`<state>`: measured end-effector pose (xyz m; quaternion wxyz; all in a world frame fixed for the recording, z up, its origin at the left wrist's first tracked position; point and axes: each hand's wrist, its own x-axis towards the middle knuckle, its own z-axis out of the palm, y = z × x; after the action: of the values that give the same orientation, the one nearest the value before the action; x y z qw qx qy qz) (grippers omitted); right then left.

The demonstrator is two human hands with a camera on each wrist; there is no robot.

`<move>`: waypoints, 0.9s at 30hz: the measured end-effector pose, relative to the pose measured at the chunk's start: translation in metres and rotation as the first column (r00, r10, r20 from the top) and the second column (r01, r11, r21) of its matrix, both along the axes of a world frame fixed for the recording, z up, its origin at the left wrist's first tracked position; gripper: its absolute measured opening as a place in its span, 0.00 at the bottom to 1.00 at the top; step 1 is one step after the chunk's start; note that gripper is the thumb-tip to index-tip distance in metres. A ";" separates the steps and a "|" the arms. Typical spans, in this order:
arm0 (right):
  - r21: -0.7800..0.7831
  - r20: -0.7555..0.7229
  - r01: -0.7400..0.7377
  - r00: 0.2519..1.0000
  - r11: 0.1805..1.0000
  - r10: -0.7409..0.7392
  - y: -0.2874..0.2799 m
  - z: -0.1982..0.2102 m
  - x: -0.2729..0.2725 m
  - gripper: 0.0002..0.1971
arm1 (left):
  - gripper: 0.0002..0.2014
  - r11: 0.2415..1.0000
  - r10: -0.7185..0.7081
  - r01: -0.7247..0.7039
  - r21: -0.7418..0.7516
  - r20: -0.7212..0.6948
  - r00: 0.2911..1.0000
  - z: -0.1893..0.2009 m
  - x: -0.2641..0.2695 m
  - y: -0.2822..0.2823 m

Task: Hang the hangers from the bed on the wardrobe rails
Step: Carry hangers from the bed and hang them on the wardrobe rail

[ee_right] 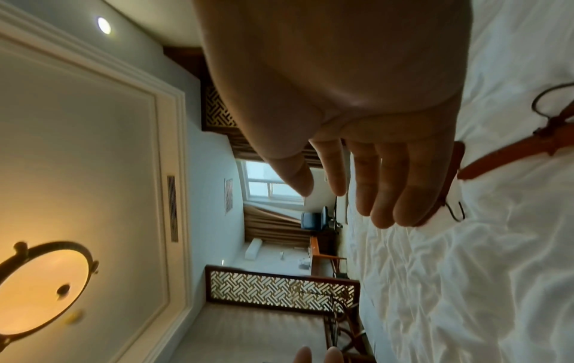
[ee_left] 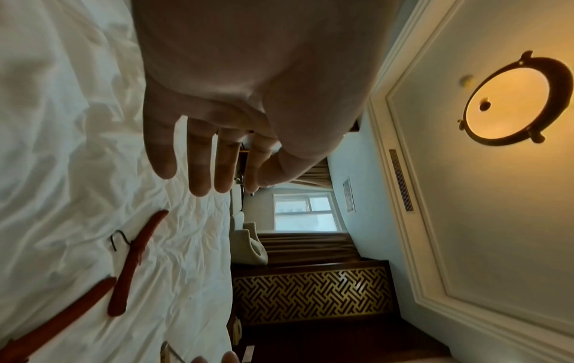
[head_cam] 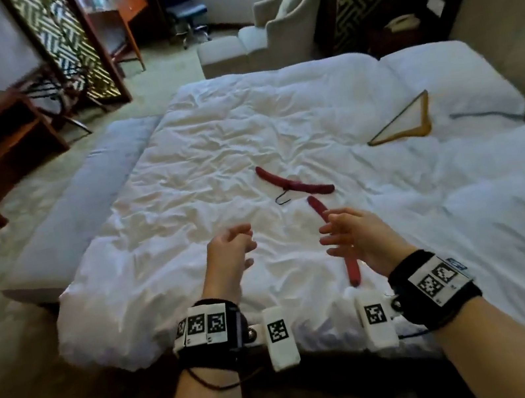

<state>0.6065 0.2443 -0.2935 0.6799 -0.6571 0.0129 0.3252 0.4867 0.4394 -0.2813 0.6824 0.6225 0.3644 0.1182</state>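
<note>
The head view looks down over the white bed (head_cam: 242,125) from its foot. Both wrist views, rolled sideways, look along the palms, very close, sharing bed and ceiling lamp (ee_left: 509,103).

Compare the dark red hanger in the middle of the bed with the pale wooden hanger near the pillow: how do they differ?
The dark red curved hanger is a single thick bar with no lower rail; the pale wooden triangular hanger forms a closed triangle. The red one lies mid-bed, nearer both hands; the wooden one lies farther right, by the white pillow. The red one's dark wire hook shows clearly; the wooden one's hook I cannot make out. Both lie flat on the white duvet, untouched.
</note>
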 end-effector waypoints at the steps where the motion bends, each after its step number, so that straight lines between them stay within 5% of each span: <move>1: 0.012 -0.007 0.021 1.000 1.000 -0.021 -0.012 -0.001 0.011 0.08 | 0.11 1.000 -0.012 0.012 0.007 -0.002 1.000 0.002 0.015 -0.011; 13: 0.078 -0.044 0.105 0.994 0.991 -0.101 -0.144 -0.012 0.176 0.10 | 0.11 0.992 -0.093 0.098 0.085 -0.058 0.994 0.013 0.184 -0.137; 21: 0.089 -0.123 0.107 0.988 0.990 -0.096 -0.135 -0.035 0.224 0.08 | 0.12 0.987 -0.141 0.149 0.067 -0.113 0.983 0.000 0.247 -0.155; 27: 0.019 -0.142 0.250 0.959 0.968 -0.245 -0.129 -0.046 0.258 0.09 | 0.13 0.965 -0.263 0.262 -0.018 -0.113 0.958 -0.032 0.312 -0.131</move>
<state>0.8641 0.1156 -0.3398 0.7247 -0.6136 0.1360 0.2825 0.7983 0.3080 -0.3132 0.6709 0.6702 0.3173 -0.0098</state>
